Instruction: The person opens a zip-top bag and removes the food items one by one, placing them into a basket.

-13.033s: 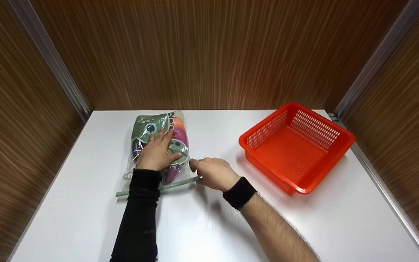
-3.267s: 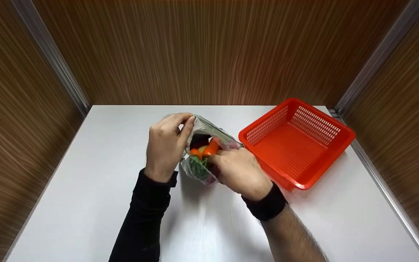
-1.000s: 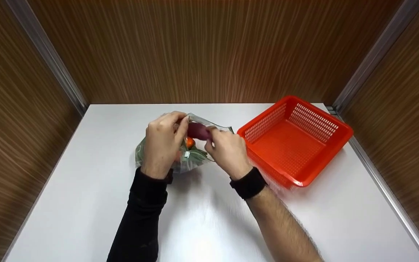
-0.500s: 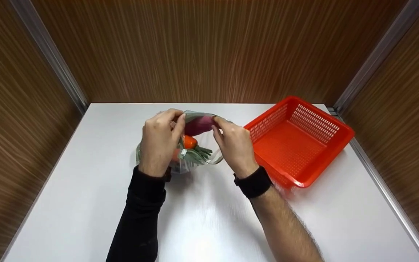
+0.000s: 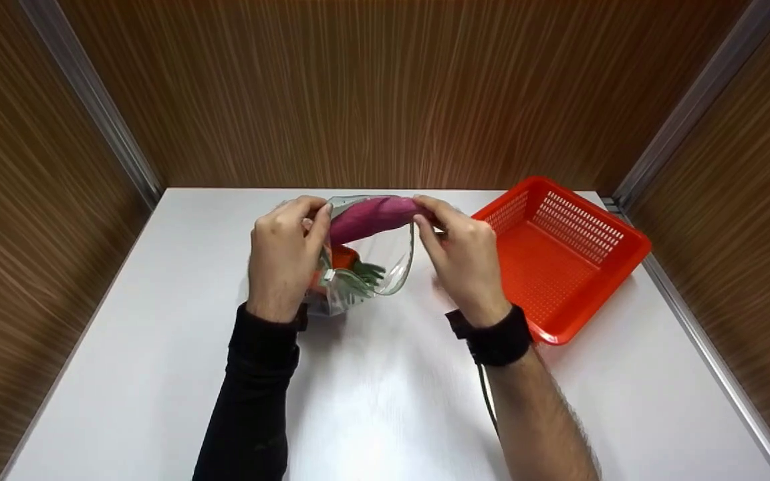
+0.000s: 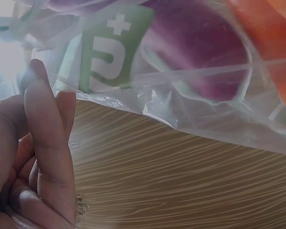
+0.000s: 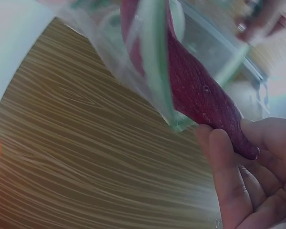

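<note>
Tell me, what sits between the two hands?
In the head view, a clear bag with a purple vegetable poking out spans from the left hand to the right hand.

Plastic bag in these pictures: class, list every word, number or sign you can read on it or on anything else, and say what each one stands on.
"+": a white plus sign on the green printed patch of the plastic bag, left wrist view.
A large white shape below the plus, perhaps a letter or digit: cannot be read for certain.
Orange basket, purple vegetable, table: no writing visible.
</note>
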